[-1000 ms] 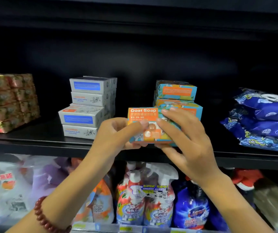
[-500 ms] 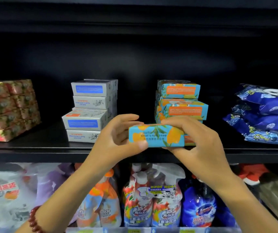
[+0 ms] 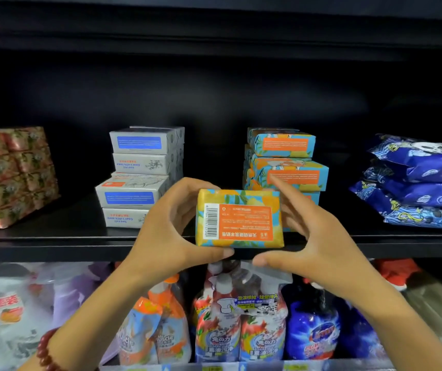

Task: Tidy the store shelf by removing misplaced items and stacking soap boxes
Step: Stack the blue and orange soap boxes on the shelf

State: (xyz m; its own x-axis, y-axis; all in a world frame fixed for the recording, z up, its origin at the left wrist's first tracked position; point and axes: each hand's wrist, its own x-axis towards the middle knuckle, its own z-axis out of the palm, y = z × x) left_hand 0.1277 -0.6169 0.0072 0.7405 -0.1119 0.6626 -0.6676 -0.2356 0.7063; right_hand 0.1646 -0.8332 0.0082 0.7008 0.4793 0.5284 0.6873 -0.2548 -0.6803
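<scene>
Soap box (image 3: 239, 219), orange-and-blue printed cardboard, held in the air in front of the shelf edge. Its barcode face is toward the camera and the print reads upside down.

Left hand (image 3: 171, 236) grips the box's left end, with the fingers curled over the top corner and the thumb pressed under the bottom edge. A dark red bead bracelet (image 3: 46, 352) is on that wrist.

Right hand (image 3: 313, 245) cups the right end. Its fingers are spread behind the box, with the index reaching up past the top corner. The thumb lies just under the bottom edge; contact cannot be told.

Below the hands, on the lower level, stand spray bottles in plastic wrap (image 3: 238, 317).

Black metal shelf (image 3: 54, 247) runs behind the box. On it, directly behind the held box, is a stack of matching orange-and-blue boxes (image 3: 286, 167), uneven, with the middle one jutting forward. Left of that is a stack of grey boxes with blue labels (image 3: 139, 178), also staggered. Far left are pink floral wrapped packs (image 3: 11, 175), and far right are piled dark blue pouches (image 3: 417, 183).
</scene>
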